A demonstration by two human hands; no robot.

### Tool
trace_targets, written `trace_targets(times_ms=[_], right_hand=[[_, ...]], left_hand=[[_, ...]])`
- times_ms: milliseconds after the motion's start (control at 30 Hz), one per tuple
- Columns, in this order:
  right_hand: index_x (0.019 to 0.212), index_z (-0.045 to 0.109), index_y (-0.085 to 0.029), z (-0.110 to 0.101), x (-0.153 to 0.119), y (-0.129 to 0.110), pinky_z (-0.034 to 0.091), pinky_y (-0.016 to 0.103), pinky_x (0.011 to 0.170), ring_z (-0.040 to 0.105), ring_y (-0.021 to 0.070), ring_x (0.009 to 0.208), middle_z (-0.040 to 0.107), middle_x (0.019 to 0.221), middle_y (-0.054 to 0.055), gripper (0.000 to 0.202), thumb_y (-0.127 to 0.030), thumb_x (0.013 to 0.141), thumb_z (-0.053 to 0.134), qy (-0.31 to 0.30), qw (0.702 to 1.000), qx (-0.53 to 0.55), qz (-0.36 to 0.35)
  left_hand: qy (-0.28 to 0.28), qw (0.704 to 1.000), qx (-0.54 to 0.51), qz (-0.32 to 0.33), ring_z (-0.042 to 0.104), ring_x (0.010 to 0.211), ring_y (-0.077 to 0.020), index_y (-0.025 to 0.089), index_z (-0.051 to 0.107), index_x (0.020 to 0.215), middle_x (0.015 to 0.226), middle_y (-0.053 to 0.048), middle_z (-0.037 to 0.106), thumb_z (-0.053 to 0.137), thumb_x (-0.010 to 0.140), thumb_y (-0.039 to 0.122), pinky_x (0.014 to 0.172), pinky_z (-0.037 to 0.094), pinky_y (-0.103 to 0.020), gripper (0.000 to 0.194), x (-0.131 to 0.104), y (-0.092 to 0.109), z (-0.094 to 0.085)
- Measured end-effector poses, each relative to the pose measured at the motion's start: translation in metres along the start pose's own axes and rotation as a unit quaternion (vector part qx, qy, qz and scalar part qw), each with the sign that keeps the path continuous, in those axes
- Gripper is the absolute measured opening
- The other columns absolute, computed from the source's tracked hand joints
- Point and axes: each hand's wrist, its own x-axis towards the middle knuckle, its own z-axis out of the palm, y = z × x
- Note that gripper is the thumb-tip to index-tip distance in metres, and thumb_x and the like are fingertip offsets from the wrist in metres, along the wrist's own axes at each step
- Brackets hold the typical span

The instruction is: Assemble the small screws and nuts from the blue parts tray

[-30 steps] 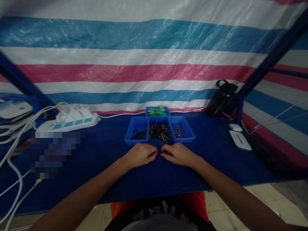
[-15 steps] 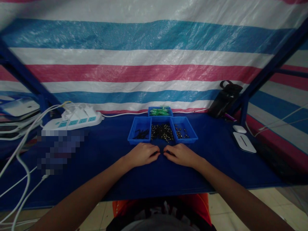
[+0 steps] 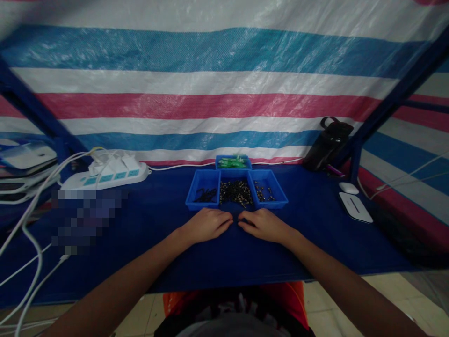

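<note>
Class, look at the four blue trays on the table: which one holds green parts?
The back tray, set behind the middle tray against the striped sheet. The three front trays hold only dark small parts.

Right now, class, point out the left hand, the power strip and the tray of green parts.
left hand point(image 3: 206, 223), head view, knuckles.
power strip point(image 3: 105, 178), head view, socket face.
tray of green parts point(image 3: 233, 157), head view, rim.

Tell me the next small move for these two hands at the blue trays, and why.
Probably the right hand should reach forward into the middle tray for another small part. Both hands rest on the blue table, fingertips nearly meeting just before the trays; whether either holds anything is too small to tell. The left hand can stay.
</note>
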Motion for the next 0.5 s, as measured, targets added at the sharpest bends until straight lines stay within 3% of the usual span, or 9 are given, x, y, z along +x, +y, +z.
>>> trace_targets(times_ms=[333,500], right_hand=[[0.109,0.060,-0.020,0.0009,-0.0009,0.0012,0.038,0.021,0.061,0.064,0.0137,0.064,0.069,0.074,0.000,0.022,-0.030,0.093,0.049,0.027,0.999,0.017,0.003],[0.108,0.060,-0.020,0.0007,-0.0008,0.0018,0.039,0.022,0.063,0.065,0.0142,0.068,0.071,0.081,0.002,0.021,-0.029,0.093,0.048,0.023,1.000,0.011,-0.004]], left_hand=[[-0.002,1.000,0.012,-0.005,0.064,0.073,-0.0155,0.017,0.059,0.090,0.078,-0.002,0.066,0.039,0.098,0.026,0.066,0.045,-0.024,0.023,0.0008,0.0014,-0.0012],[-0.004,1.000,0.001,-0.005,0.064,0.073,-0.0151,0.018,0.059,0.094,0.080,-0.001,0.066,0.043,0.097,0.030,0.065,0.045,-0.023,0.020,0.0002,0.0008,-0.0008]])
